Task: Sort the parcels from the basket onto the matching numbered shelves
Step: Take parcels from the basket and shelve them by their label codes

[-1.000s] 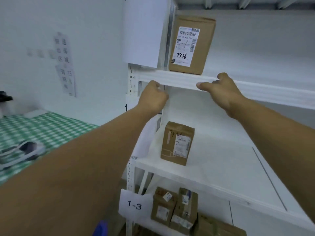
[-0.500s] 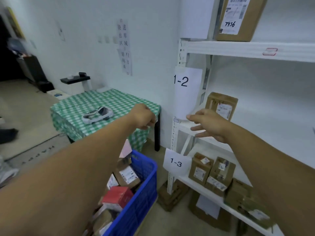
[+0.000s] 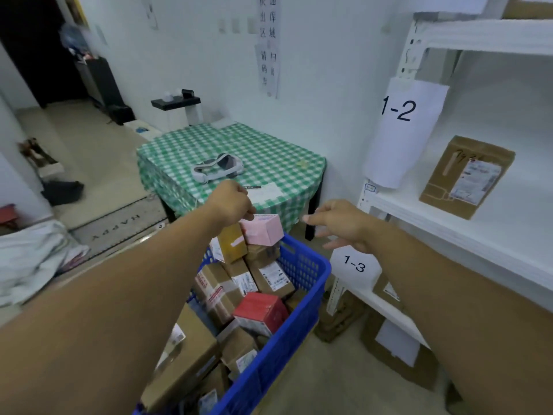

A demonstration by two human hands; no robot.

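Observation:
A blue basket point(image 3: 312, 266) full of several parcels stands on the floor in front of me. On top of the pile lies a pink box point(image 3: 264, 230), with a red box point(image 3: 260, 310) lower down among brown cartons. My left hand point(image 3: 230, 202) hovers at the pink box's upper left corner, fingers curled down, their tips hidden behind the hand. My right hand point(image 3: 338, 223) hangs beside the basket's far right corner with fingers loosely spread, holding nothing. The white shelf rack point(image 3: 449, 226) on the right carries paper labels 1-2 point(image 3: 399, 110) and 1-3 point(image 3: 354, 263).
A brown parcel point(image 3: 466, 178) stands on the 1-2 shelf. More cartons sit on the 1-3 shelf and on the floor under it. A green checked table point(image 3: 254, 145) with a white headset point(image 3: 218, 167) stands behind the basket. A doormat lies to the left.
Both hands have left the upper shelf edge and come down to the basket. My view swung down and left from the shelves to the parcels.

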